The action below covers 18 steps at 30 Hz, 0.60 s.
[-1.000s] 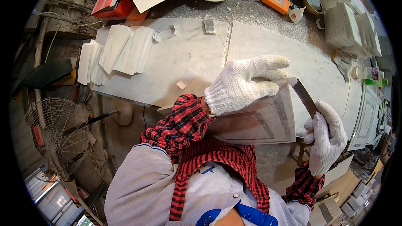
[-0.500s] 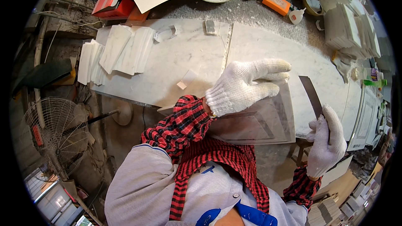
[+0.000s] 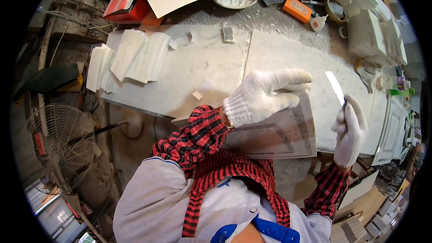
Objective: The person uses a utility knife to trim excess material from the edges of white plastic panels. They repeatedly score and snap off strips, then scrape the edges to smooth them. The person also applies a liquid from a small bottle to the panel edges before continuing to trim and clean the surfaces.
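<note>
My left hand (image 3: 269, 95), in a white knit glove, rests on a glossy grey panel (image 3: 294, 135) with darker angled bands. Its fingers stretch to the right, the thumb apart from them. The panel juts past the front edge of the marble worktop (image 3: 202, 58); its left part is hidden under my hand and sleeve. To the right, my right hand (image 3: 350, 132), also gloved, is closed round the lower end of a thin flat metal blade (image 3: 334, 86). The blade points up and away, apart from the panel, and gleams bright.
White stone tiles (image 3: 130, 56) lean at the left of the worktop, and more tiles (image 3: 366, 31) stack at the back right. Behind sit a bowl of white paste (image 3: 235, 0), an orange box (image 3: 297, 9) and a small white bottle (image 3: 318, 23). A fan (image 3: 60, 148) stands at left.
My right hand has risen slightly and turned the blade, which was dark before and now shines white. My left hand stays on the panel.
</note>
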### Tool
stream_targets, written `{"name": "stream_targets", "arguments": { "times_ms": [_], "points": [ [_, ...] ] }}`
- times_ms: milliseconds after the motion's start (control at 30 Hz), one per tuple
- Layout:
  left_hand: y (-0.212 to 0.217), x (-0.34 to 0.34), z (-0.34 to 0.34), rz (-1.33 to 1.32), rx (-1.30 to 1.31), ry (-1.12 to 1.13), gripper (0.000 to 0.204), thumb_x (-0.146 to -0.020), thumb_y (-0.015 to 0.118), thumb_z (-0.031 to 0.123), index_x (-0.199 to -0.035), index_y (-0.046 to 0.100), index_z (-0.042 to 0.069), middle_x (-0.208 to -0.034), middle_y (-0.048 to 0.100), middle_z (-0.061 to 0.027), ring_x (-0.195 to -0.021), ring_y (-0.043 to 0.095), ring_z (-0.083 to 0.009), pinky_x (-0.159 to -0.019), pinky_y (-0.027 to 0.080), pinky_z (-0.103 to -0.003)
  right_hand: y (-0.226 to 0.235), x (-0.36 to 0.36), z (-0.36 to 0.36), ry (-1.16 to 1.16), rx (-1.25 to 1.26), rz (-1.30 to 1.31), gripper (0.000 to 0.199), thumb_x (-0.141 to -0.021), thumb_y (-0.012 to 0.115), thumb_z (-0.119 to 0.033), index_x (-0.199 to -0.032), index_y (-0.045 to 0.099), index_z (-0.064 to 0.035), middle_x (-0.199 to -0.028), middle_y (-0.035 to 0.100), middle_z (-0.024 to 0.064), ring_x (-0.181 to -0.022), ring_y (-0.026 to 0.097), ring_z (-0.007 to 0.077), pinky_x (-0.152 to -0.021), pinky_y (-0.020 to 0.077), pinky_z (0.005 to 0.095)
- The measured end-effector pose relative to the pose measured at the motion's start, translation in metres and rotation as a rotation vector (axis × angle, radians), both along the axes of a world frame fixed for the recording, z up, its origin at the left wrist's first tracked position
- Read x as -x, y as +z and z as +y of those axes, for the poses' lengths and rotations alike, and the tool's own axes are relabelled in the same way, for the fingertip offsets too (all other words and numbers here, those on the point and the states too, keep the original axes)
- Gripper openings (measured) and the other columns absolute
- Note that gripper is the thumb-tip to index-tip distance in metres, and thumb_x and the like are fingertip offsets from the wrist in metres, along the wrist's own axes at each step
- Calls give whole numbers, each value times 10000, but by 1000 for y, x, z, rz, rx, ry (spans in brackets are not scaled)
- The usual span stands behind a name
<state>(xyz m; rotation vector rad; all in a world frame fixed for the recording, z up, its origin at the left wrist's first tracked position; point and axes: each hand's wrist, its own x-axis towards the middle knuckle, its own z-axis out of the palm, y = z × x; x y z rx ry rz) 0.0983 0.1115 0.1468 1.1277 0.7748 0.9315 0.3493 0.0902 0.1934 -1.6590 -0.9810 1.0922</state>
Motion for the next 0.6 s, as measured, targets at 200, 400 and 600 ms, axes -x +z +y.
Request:
{"name": "stream_targets", "arguments": {
  "times_ms": [200,400,600],
  "points": [
    [2,2,-1,70,-7,15,520,-894,643,-93,-1393,538,10,-1304,653,-123,-1216,619,-180,-982,534,-310,-39,35,99,310,-33,54,338,-988,601,-182,-1248,641,29,-807,629,23,-645,522,41,-557,429,180],
    [-3,0,-3,92,-164,128,429,-880,647,-7,-1306,622,34,-1135,734,-145,-1076,705,-186,-975,543,-320,-81,113,196,556,-39,38,297,-965,608,-184,-1191,690,-9,-791,656,10,-606,541,49,-539,454,215],
    [0,3,-4,29,-126,99,440,-889,634,-12,-1325,610,43,-1131,736,-144,-1068,711,-186,-959,538,-310,-119,169,250,707,-147,-156,294,-913,603,-191,-1127,726,-32,-719,670,34,-571,591,89,-538,472,233]
  ]
}}
